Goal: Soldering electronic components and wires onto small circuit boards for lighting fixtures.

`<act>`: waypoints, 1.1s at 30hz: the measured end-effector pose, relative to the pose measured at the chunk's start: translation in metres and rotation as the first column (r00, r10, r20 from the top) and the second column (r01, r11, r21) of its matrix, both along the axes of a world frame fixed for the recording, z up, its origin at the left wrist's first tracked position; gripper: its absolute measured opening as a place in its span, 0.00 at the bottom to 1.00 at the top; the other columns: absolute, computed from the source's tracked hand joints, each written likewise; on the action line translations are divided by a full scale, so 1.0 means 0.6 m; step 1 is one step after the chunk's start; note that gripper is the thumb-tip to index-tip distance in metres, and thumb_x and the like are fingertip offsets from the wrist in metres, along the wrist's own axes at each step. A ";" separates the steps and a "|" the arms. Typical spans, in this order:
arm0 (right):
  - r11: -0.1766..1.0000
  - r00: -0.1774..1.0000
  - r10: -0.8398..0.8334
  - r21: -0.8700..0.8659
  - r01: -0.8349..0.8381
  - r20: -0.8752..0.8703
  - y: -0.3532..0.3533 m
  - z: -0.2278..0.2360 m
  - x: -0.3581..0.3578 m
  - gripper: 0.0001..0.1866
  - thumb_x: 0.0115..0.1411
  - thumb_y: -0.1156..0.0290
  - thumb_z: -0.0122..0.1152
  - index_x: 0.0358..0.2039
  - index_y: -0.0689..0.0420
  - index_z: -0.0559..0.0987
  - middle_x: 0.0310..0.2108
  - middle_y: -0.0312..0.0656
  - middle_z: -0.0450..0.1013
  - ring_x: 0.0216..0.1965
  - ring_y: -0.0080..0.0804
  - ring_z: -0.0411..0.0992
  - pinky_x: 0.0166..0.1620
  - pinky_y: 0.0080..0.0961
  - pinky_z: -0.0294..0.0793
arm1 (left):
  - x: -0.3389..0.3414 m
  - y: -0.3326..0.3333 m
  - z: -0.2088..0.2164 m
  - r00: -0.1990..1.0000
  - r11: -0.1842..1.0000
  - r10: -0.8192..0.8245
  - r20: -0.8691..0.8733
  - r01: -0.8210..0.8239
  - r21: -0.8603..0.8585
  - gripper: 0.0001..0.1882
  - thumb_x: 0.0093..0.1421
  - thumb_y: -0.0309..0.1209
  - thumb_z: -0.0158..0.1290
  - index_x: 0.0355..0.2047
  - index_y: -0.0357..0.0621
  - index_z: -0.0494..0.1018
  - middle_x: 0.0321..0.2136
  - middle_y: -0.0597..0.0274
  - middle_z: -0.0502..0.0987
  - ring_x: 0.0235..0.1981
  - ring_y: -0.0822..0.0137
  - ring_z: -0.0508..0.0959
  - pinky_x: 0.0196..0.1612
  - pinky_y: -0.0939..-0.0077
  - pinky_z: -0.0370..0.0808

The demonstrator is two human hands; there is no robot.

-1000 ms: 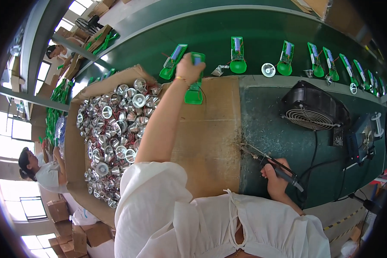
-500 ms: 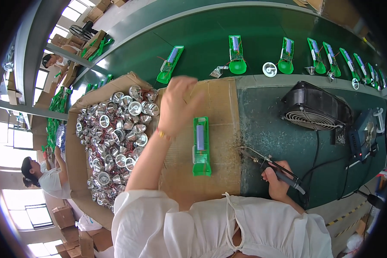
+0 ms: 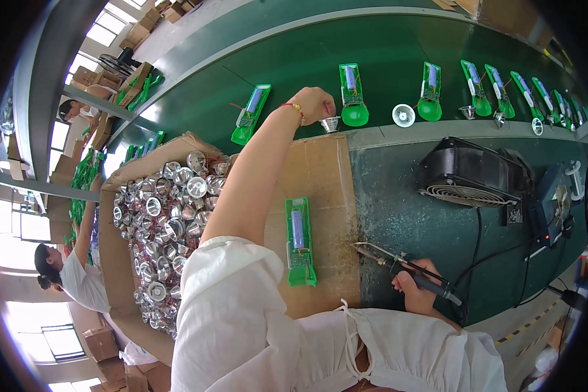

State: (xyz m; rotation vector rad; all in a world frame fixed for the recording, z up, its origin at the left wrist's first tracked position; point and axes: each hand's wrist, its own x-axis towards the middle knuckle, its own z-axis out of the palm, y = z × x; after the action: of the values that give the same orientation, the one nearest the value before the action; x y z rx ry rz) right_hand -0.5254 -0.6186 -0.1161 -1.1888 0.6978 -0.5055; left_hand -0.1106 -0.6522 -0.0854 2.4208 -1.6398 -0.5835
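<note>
My left hand reaches far out to the belt's near edge. Its fingers are closed at a small silver reflector cup, partly hiding its top. Just beyond that cup lies an open green flashlight housing with a purple battery cell. In my right hand is a soldering iron with a thin solder feed tube, its tip pointing left over the bench. Between my arms another green housing, with its own purple cell, lies on the cardboard sheet.
A cardboard box piled with reflector cups stands on the left. A black fan and a soldering station with cables occupy the right. More housings and loose cups line the green belt. Two people work at the far left.
My left hand has swung from above the cardboard to the belt and closed at the reflector cup there. The right hand still holds the soldering iron in nearly the same place.
</note>
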 end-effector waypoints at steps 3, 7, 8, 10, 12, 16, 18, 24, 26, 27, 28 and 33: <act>1.000 1.000 -0.013 0.007 0.013 0.000 -0.001 0.001 0.002 0.08 0.51 0.77 0.58 0.31 0.64 0.69 0.21 0.43 0.72 0.21 0.23 0.71 0.25 0.19 0.72 | 0.002 0.015 -0.013 0.993 0.995 0.036 -0.110 -0.046 -0.088 0.08 0.47 0.24 0.52 0.29 0.45 0.76 0.23 0.63 0.77 0.25 0.71 0.75 0.30 0.79 0.72; 0.999 1.000 0.010 -0.047 -0.011 -0.016 -0.003 0.005 0.007 0.07 0.51 0.76 0.55 0.30 0.64 0.67 0.18 0.44 0.69 0.17 0.24 0.68 0.20 0.17 0.69 | 0.009 0.057 -0.021 0.949 0.976 0.171 -0.264 -0.200 -0.088 0.09 0.48 0.22 0.52 0.32 0.41 0.74 0.21 0.66 0.74 0.24 0.76 0.72 0.30 0.82 0.71; 0.998 0.999 0.029 -0.048 -0.030 -0.020 -0.003 0.003 0.008 0.08 0.51 0.76 0.55 0.30 0.63 0.67 0.19 0.45 0.69 0.17 0.24 0.68 0.20 0.17 0.69 | 0.009 0.076 -0.022 0.935 0.968 0.166 -0.313 -0.215 -0.128 0.10 0.48 0.23 0.53 0.34 0.40 0.73 0.19 0.67 0.71 0.22 0.78 0.70 0.28 0.82 0.69; 0.999 0.999 0.024 -0.038 -0.025 -0.025 -0.001 0.002 0.008 0.08 0.51 0.76 0.55 0.30 0.63 0.67 0.19 0.44 0.69 0.17 0.24 0.68 0.20 0.17 0.69 | 0.012 0.109 -0.017 0.937 0.961 0.208 -0.282 -0.249 -0.120 0.12 0.49 0.24 0.55 0.36 0.41 0.73 0.19 0.68 0.70 0.21 0.78 0.68 0.26 0.82 0.67; 0.999 0.999 0.019 -0.025 -0.020 -0.033 -0.001 0.000 0.006 0.08 0.51 0.76 0.55 0.30 0.63 0.67 0.19 0.44 0.69 0.17 0.23 0.68 0.20 0.17 0.69 | 0.009 0.136 -0.008 0.959 0.970 0.177 -0.219 -0.208 -0.127 0.13 0.51 0.27 0.55 0.39 0.42 0.73 0.19 0.68 0.70 0.21 0.78 0.67 0.26 0.81 0.66; 0.999 0.999 0.030 0.012 -0.030 0.019 -0.003 -0.004 0.000 0.08 0.52 0.78 0.57 0.31 0.64 0.69 0.22 0.43 0.71 0.22 0.23 0.70 0.26 0.19 0.72 | 0.014 0.159 -0.006 0.927 0.954 0.255 -0.276 -0.287 -0.086 0.15 0.53 0.30 0.53 0.42 0.45 0.72 0.19 0.68 0.70 0.21 0.77 0.67 0.27 0.81 0.67; 1.000 0.999 0.016 -0.018 -0.015 0.034 -0.002 -0.008 -0.002 0.08 0.52 0.78 0.57 0.31 0.64 0.69 0.22 0.43 0.71 0.22 0.23 0.70 0.25 0.19 0.71 | 0.019 0.150 -0.009 0.954 0.949 0.237 -0.182 -0.268 -0.164 0.15 0.52 0.32 0.55 0.41 0.44 0.73 0.19 0.68 0.70 0.21 0.77 0.67 0.27 0.81 0.67; 0.999 1.000 0.026 -0.029 -0.026 0.016 0.002 -0.005 -0.002 0.08 0.52 0.78 0.57 0.31 0.64 0.69 0.22 0.42 0.71 0.22 0.23 0.70 0.25 0.18 0.71 | 0.011 0.116 -0.003 0.911 0.920 0.384 -0.148 -0.391 -0.018 0.11 0.45 0.30 0.61 0.23 0.37 0.71 0.19 0.63 0.75 0.19 0.77 0.74 0.23 0.83 0.71; 1.000 1.000 0.027 -0.011 -0.027 0.013 0.003 -0.006 -0.001 0.08 0.52 0.77 0.57 0.31 0.64 0.69 0.22 0.42 0.71 0.21 0.23 0.70 0.25 0.18 0.71 | 0.024 0.120 -0.002 0.837 0.889 0.453 -0.306 -0.448 0.090 0.09 0.46 0.28 0.60 0.22 0.36 0.71 0.18 0.62 0.75 0.18 0.76 0.74 0.22 0.84 0.73; 1.000 1.000 0.024 0.008 -0.024 0.010 0.003 -0.005 -0.001 0.08 0.52 0.77 0.57 0.31 0.64 0.69 0.22 0.42 0.71 0.21 0.23 0.70 0.25 0.18 0.71 | 0.018 0.128 0.003 0.833 0.886 0.460 -0.307 -0.453 0.097 0.09 0.46 0.28 0.60 0.22 0.36 0.71 0.18 0.62 0.75 0.18 0.76 0.74 0.22 0.84 0.73; 1.000 0.999 0.018 0.010 -0.018 0.033 0.003 -0.003 0.001 0.08 0.52 0.78 0.56 0.32 0.64 0.69 0.21 0.42 0.71 0.21 0.22 0.69 0.24 0.17 0.70 | 0.012 0.140 0.009 0.806 0.866 0.454 -0.380 -0.499 -0.024 0.10 0.47 0.28 0.58 0.27 0.35 0.71 0.19 0.62 0.75 0.18 0.76 0.74 0.22 0.84 0.73; 1.000 1.000 0.016 0.021 -0.015 -0.026 -0.004 0.005 0.001 0.07 0.53 0.77 0.55 0.32 0.63 0.69 0.21 0.42 0.70 0.21 0.21 0.69 0.24 0.15 0.69 | -0.082 0.236 0.027 0.745 0.700 0.440 -0.502 -0.634 -0.328 0.14 0.53 0.26 0.52 0.40 0.34 0.71 0.22 0.62 0.76 0.21 0.76 0.75 0.24 0.85 0.72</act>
State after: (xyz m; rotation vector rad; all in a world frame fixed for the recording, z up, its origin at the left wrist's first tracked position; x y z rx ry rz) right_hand -0.5246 -0.6210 -0.1129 -1.1821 0.7140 -0.4698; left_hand -0.1600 -0.5107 -0.0694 2.0742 -0.7083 -0.4370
